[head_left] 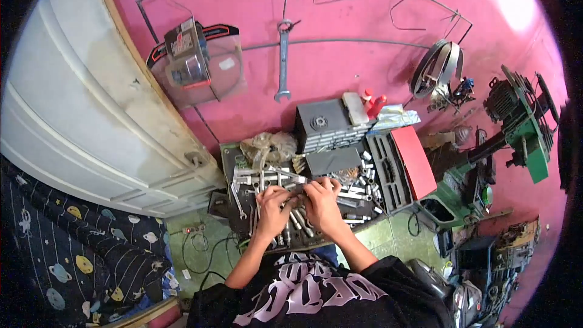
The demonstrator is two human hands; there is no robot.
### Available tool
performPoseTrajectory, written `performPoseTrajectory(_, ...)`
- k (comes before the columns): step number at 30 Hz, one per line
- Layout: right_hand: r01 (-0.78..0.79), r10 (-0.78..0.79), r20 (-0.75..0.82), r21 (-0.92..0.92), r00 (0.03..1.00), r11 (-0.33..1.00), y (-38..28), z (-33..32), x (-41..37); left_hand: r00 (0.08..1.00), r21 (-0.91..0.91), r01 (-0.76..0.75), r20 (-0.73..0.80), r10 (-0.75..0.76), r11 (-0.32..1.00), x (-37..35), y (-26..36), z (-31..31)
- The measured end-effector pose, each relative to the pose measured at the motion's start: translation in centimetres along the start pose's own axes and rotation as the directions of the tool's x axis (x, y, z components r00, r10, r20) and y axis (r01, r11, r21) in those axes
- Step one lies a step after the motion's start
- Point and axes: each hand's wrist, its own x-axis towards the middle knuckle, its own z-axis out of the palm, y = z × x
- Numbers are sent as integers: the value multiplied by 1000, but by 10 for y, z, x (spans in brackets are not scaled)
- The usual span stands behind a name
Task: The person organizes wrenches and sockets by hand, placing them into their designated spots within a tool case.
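My left hand (274, 208) and my right hand (322, 201) are close together over the tool-covered table, fingers curled in toward each other. Between the fingertips is something small and dark; its kind is too hidden to tell. Below and around the hands lie several metal tools, among them a combination wrench (237, 200) on the left. Loose silver sockets (368, 173) are scattered to the right of my right hand. Just beyond the fingers sits a flat dark grey panel (334, 161).
At the table's back stands a dark drawer cabinet (322, 123), with a crumpled plastic bag (270, 147) to its left. A red-lidded case (414, 161) lies open on the right. A large wrench (283, 64) hangs from the wall rack. The green machine (522, 127) stands at right.
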Motion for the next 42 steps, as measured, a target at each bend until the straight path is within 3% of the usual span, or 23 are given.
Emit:
performPoseTrajectory(11, 129, -95, -186, 181, 978, 975, -5, -66, 88, 967, -32, -114, -234, 103, 993, 77, 72, -33)
performPoseTrajectory(25, 238, -106, -373, 327, 922, 914, -11, -134, 198, 916, -103, -189, -376, 138, 976, 183, 158, -79)
performPoseTrajectory(42, 202, -58, -345, 395, 937, 896, 22, -89, 239, 921, -220, -29, -386, -60, 975, 217, 119, -53)
